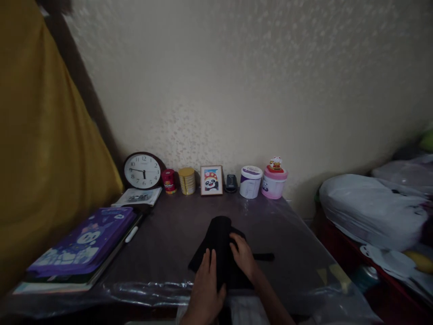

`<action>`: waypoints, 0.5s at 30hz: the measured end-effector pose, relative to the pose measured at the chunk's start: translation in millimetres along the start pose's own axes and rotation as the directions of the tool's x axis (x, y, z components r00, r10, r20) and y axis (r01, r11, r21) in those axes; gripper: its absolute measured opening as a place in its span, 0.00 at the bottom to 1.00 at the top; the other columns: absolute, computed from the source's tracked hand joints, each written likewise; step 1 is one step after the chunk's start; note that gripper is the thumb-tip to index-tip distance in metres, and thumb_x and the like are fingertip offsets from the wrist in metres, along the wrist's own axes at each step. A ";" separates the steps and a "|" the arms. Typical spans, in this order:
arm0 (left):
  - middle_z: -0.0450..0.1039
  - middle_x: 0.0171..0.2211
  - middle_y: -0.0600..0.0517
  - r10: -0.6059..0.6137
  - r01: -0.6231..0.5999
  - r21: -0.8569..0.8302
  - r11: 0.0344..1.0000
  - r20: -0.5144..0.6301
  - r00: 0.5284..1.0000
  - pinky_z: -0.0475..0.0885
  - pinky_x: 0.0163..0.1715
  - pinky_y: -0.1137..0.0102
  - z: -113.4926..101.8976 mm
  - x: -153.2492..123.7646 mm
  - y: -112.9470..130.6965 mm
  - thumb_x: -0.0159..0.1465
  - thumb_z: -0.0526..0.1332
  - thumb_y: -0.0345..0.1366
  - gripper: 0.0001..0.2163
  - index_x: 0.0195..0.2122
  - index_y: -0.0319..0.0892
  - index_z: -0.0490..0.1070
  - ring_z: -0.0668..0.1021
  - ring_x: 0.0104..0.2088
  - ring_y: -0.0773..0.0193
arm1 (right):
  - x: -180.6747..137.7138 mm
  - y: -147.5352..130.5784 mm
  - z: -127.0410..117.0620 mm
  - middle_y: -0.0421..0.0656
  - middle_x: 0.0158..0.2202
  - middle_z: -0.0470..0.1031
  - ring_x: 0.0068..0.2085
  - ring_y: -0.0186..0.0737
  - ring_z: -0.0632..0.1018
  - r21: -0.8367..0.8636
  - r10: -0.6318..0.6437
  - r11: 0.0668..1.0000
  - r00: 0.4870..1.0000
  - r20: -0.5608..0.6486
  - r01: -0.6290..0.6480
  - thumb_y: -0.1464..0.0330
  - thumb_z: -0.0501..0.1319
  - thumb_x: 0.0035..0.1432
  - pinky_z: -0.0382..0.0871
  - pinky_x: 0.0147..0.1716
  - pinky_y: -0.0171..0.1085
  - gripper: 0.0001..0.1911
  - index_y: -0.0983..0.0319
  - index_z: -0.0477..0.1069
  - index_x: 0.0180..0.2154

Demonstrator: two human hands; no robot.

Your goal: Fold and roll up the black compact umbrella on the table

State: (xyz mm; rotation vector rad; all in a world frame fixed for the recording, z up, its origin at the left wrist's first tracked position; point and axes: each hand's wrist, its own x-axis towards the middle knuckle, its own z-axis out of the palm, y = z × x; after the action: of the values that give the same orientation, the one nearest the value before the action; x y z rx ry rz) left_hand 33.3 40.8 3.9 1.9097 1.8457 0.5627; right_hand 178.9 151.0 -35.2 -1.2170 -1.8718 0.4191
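A black cloth item, partly folded into a thick upright ridge, lies near the front of the table. What kind of article it is I cannot make out. My left hand rests along the near left side of the ridge, fingers stretched out and lying against the fabric. On the other side, my right hand has its fingers bent onto the cloth, gripping the fold. A narrow black strap sticks out to the right beyond my right wrist. The cloth's near end is partly hidden by my hands.
Along the wall stand a clock, a red can, a yellow tin, a framed panda picture and two tubs. A purple folder and a white pen lie left. Plastic film covers the table.
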 end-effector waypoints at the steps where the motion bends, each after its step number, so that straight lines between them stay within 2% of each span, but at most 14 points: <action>1: 0.35 0.65 0.41 -0.001 0.001 -0.028 1.000 0.000 1.000 0.49 0.61 0.64 -0.2 0.9 -3.0 0.51 0.54 0.32 0.38 0.63 0.31 0.40 0.45 0.64 0.58 | -8.2 -4.2 -6.9 0.49 0.47 0.73 0.50 0.44 0.72 -0.013 -0.028 0.999 0.998 0.056 0.029 0.70 0.51 0.56 0.66 0.51 0.47 0.17 0.62 0.70 0.47; 5: 0.38 0.65 0.42 0.011 -0.012 -0.154 0.988 -0.011 1.000 0.52 0.60 0.66 -0.1 3.9 -17.1 0.51 0.54 0.33 0.38 0.63 0.32 0.39 0.49 0.64 0.60 | -33.5 -28.8 -39.0 0.46 0.47 0.73 0.49 0.43 0.72 -0.063 -0.123 0.988 0.959 0.256 0.143 0.69 0.54 0.57 0.65 0.50 0.45 0.11 0.59 0.73 0.40; 8: 0.41 0.65 0.41 0.047 -0.061 -0.234 0.970 -0.064 0.997 0.52 0.60 0.64 3.3 4.5 -25.9 0.54 0.53 0.35 0.36 0.63 0.32 0.40 0.50 0.64 0.61 | -36.8 -41.3 -54.4 0.43 0.38 0.77 0.41 0.39 0.75 -0.048 -0.165 0.980 0.919 0.358 0.194 0.68 0.54 0.59 0.66 0.47 0.42 0.10 0.58 0.74 0.33; 10: 0.42 0.65 0.41 0.060 -0.082 -0.255 0.964 -0.095 0.994 0.52 0.61 0.62 6.5 4.5 -29.3 0.55 0.52 0.35 0.35 0.63 0.33 0.40 0.49 0.64 0.61 | -31.5 -42.2 -55.6 0.42 0.34 0.77 0.38 0.38 0.76 -0.049 -0.157 0.982 0.937 0.311 0.181 0.68 0.52 0.60 0.66 0.46 0.41 0.12 0.58 0.74 0.34; 13: 0.41 0.65 0.40 0.061 -0.082 -0.233 0.969 -0.095 0.994 0.51 0.61 0.61 9.5 4.6 -30.8 0.56 0.51 0.34 0.34 0.62 0.31 0.40 0.49 0.64 0.60 | -24.2 -38.2 -48.5 0.46 0.45 0.74 0.48 0.43 0.72 -0.098 -0.142 0.982 0.970 0.197 0.163 0.67 0.53 0.60 0.64 0.50 0.44 0.12 0.59 0.72 0.43; 15: 0.41 0.64 0.40 0.063 -0.082 -0.212 0.974 -0.094 0.994 0.51 0.61 0.63 9.9 5.0 -30.2 0.55 0.51 0.34 0.34 0.62 0.30 0.41 0.49 0.64 0.61 | -25.9 -38.3 -43.7 0.47 0.51 0.71 0.53 0.46 0.69 -0.118 -0.165 0.973 0.957 0.238 0.197 0.66 0.56 0.57 0.62 0.52 0.46 0.14 0.60 0.71 0.45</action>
State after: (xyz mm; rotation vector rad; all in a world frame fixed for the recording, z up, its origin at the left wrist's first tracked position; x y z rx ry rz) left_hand 14.0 46.4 -21.2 1.8383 1.6938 0.8471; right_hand 195.6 103.5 3.7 -1.1121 -2.2219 0.3412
